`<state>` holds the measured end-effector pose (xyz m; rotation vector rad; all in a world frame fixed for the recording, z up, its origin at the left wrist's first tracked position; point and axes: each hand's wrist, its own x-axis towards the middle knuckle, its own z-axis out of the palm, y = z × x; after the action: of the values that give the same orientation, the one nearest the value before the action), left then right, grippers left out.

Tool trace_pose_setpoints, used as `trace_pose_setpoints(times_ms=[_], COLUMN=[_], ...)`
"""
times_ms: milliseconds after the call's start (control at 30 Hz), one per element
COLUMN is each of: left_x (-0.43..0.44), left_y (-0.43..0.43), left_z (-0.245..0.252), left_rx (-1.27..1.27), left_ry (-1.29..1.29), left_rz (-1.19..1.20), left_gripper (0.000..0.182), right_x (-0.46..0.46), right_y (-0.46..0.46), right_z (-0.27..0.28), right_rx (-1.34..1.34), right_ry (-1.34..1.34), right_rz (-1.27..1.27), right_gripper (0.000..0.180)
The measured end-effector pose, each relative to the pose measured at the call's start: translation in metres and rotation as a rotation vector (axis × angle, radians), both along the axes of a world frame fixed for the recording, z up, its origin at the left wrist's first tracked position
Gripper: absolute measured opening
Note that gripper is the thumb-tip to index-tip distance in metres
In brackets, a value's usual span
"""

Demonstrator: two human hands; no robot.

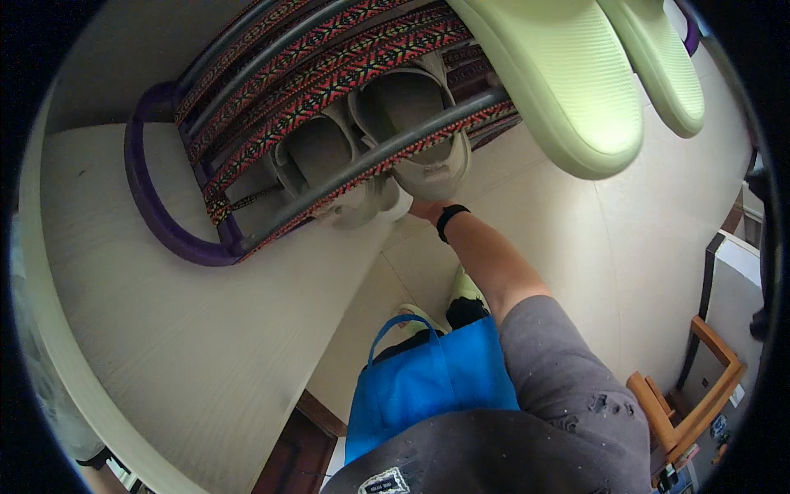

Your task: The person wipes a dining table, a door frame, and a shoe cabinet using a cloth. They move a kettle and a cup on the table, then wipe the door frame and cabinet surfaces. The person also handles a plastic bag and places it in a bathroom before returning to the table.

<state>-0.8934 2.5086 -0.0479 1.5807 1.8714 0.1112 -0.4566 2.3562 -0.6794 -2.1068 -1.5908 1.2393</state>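
Observation:
My right hand point(427, 209), with a black band on its wrist, reaches up to the front of a shoe rack with patterned woven straps point(345, 80). Its fingers are hidden behind the toe of a grey clog point(435, 176), so I cannot tell whether they grip anything. Beside that clog, a second grey clog point(321, 154) sits behind the rack's metal bar point(370, 163). Large in the upper right are a light green slide point(555, 80) and another slide point(663, 68), toes jutting past the rack. My left hand is out of view.
A purple curved end piece point(145, 185) of the rack stands out over a pale wooden panel point(216, 321). A blue bag point(432, 383) with a handle hangs against my front. Below are my feet in pale green footwear point(466, 287) on tiles point(555, 204). A wooden chair point(710, 401) stands right.

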Motion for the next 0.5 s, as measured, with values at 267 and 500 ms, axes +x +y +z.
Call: trace_pose_setpoints(times_ms=[267, 500], left_x=[0.011, 0.012], left_y=[-0.007, -0.006], left_z=[0.01, 0.029], left_rx=[-0.001, 0.0], left_ry=[-0.017, -0.089], left_rz=[-0.013, 0.001], left_gripper=[0.038, 0.039], right_x=[0.016, 0.03], right_y=[-0.018, -0.144], right_z=[0.079, 0.154], right_rx=[0.102, 0.05], right_ry=[-0.013, -0.191], right_rz=[-0.076, 0.046], right_gripper=[0.049, 0.055])
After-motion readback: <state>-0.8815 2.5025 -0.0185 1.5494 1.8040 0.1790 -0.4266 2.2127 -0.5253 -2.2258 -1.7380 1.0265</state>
